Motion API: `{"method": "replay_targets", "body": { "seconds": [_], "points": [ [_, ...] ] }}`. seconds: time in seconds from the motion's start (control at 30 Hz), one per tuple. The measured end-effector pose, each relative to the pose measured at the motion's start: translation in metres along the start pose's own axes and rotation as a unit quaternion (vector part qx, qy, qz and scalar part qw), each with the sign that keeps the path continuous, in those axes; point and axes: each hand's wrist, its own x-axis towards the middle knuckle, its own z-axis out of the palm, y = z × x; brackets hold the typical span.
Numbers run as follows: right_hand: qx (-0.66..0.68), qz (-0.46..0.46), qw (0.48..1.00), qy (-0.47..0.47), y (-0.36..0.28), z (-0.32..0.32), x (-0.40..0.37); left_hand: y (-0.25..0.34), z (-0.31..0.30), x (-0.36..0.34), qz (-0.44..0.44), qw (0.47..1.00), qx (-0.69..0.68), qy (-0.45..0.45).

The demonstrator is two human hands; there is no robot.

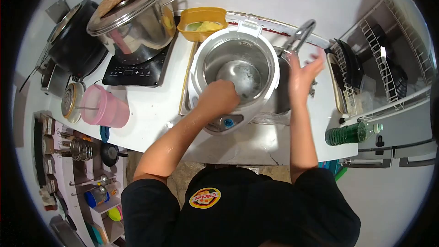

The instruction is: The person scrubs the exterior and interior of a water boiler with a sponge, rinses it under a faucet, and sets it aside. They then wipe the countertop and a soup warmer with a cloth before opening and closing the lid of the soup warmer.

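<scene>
A white electric water boiler with a steel inner pot stands over the sink, its top off or raised so the inside shows. Droplets and a wet sheen cover the pot's bottom. My left hand reaches over the near rim into the pot, fingers curled downward; what they hold, if anything, is hidden. Beside the boiler on the right, my right hand is raised just below the faucet, wet and slightly blurred, with thumb and fingers apart and nothing in them.
An orange basin with a yellow sponge-like item sits behind. On the left are a large steel pot on an induction cooker and a pink pitcher. A dish rack and a green liquid bottle stand right.
</scene>
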Motion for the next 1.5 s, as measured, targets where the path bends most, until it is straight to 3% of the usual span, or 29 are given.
{"method": "replay_targets", "body": {
  "seconds": [0.1,0.13,0.23,0.33,0.43,0.47,0.57,0.7,0.77,1.0,1.13,1.23,1.27,1.37,1.47,1.5],
  "points": [
    [0.078,0.012,0.968,-0.239,0.002,0.018,-0.049,-0.024,0.022,-0.01,0.003,1.0,0.008,0.017],
    [0.104,0.011,0.963,-0.248,-0.001,0.024,-0.054,-0.026,0.018,-0.017,-0.024,0.999,-0.024,0.026],
    [0.179,0.011,0.942,-0.283,-0.02,0.04,-0.058,-0.048,0.018,-0.015,0.011,0.998,-0.049,0.024],
    [0.198,-0.043,0.928,-0.312,-0.046,0.049,-0.05,-0.07,0.018,-0.008,0.108,0.988,-0.102,-0.029],
    [0.174,-0.126,0.92,-0.327,-0.047,0.066,-0.042,-0.069,-0.003,0.011,-0.019,0.966,-0.113,-0.23],
    [0.185,-0.138,0.912,-0.34,-0.048,0.068,-0.037,-0.086,0.0,0.031,0.128,0.943,-0.127,-0.28],
    [0.185,-0.144,0.911,-0.339,-0.049,0.07,-0.035,-0.093,0.024,0.082,-0.069,0.901,-0.095,-0.417],
    [0.186,-0.194,0.93,-0.252,-0.039,0.081,-0.042,-0.101,0.073,0.135,-0.011,0.935,-0.042,-0.352],
    [0.15,-0.109,0.921,-0.341,-0.046,0.071,-0.041,-0.102,0.09,0.149,0.029,0.951,-0.024,-0.306],
    [0.135,-0.078,0.93,-0.334,-0.05,0.066,-0.043,-0.085,0.106,0.151,0.092,0.972,-0.011,-0.214],
    [0.164,-0.091,0.927,-0.325,-0.046,0.072,-0.044,-0.071,0.102,0.145,0.098,0.975,-0.06,-0.192],
    [0.179,-0.135,0.928,-0.298,-0.039,0.081,-0.044,-0.046,0.079,0.147,0.087,0.966,-0.177,-0.169],
    [0.213,-0.128,0.911,-0.33,-0.037,0.084,-0.039,-0.039,0.072,0.144,0.08,0.958,-0.219,-0.164],
    [0.171,-0.173,0.922,-0.3,-0.038,0.081,-0.038,-0.04,0.047,0.107,0.057,0.949,-0.243,-0.195],
    [0.183,-0.165,0.918,-0.312,-0.039,0.08,-0.035,-0.055,0.034,0.059,0.047,0.953,-0.089,-0.284],
    [0.179,-0.168,0.918,-0.312,-0.04,0.078,-0.033,-0.061,0.024,0.053,0.037,0.943,0.021,-0.33]
  ]
}}
